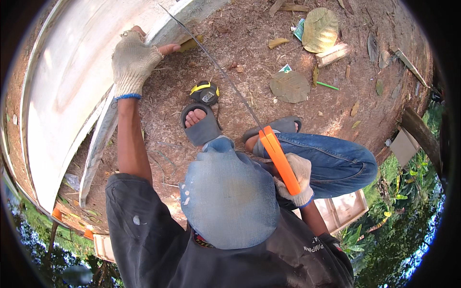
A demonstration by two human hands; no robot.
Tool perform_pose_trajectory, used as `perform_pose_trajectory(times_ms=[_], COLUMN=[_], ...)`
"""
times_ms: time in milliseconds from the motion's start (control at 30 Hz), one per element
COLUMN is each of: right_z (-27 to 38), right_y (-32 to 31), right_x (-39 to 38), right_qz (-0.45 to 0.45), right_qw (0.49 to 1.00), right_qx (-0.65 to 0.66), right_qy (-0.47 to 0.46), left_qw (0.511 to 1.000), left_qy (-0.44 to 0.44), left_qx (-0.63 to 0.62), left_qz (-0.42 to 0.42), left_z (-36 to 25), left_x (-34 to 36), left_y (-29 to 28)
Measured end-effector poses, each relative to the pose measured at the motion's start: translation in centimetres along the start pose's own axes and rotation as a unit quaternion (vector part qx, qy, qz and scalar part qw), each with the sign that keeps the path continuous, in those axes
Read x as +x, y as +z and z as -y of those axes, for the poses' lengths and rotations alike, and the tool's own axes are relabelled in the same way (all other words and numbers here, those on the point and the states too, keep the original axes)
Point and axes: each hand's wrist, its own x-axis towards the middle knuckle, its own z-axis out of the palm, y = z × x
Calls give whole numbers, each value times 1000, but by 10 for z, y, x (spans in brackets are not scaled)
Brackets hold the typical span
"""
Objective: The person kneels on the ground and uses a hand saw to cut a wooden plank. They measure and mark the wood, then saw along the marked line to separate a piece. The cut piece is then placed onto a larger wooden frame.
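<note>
My left hand (137, 62), in a knitted fingerless glove with blue cuff, grips the edge of a weathered, whitish board (170, 24) at the upper left, thumb pointing right. A larger white panel (62, 110) lies beside it. My gloved right hand (295, 180), lower right of centre, is closed on the orange handle (276, 153) of a saw. The long thin blade (223, 74) runs up-left from the handle, past the right of my left hand to the top of the view; whether it touches the board I cannot tell. A yellow-and-black tape measure (205, 92) lies between my hands.
Dirt ground (254, 53) holds dry leaves (319, 31), a wood offcut (331, 55) and a green straw (327, 85). My sandalled feet (199, 125) and bent jeans-clad knees are below me. Wooden panels (350, 211), a dark post (425, 139) and plants are at the lower right.
</note>
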Motion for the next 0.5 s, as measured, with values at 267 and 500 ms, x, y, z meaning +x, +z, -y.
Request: perform_pose_trajectory(times_ms=[267, 500], right_z=[25, 0], right_y=[29, -4], right_x=[205, 38], right_qz=[-142, -26], right_qw=[984, 998], right_qx=[66, 56], right_qy=[-84, -22], left_qw=[1000, 1000], left_qy=[21, -18], left_qx=[-1, 15], left_qz=[15, -14], left_z=[-29, -14], left_x=[6, -5], left_y=[-5, -4])
